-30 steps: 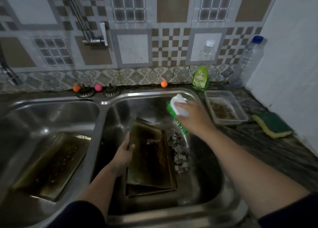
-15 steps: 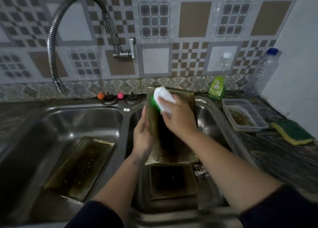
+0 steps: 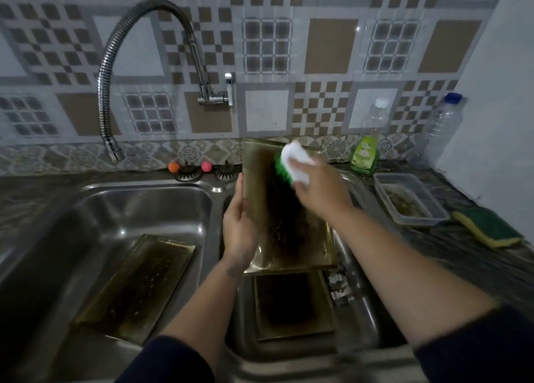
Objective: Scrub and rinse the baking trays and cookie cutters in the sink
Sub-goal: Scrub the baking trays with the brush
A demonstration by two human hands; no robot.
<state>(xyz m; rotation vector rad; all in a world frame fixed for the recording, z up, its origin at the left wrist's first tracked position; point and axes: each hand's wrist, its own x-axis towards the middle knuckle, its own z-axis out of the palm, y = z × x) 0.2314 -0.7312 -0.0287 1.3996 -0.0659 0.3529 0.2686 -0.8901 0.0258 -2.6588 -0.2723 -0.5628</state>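
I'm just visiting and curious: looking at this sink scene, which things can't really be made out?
All in the head view:
- Cookie cutters: small, blurred, half behind the held tray; shapes unclear.
- Lower tray: its far end is hidden under the held tray.
- Brush: mostly covered by the right hand.
- Soap bottle: label too small to read.
- Plastic tub: contents murky.

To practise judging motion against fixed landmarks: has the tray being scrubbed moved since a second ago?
Yes. The tray has been lifted from the right basin floor and now stands tilted up.
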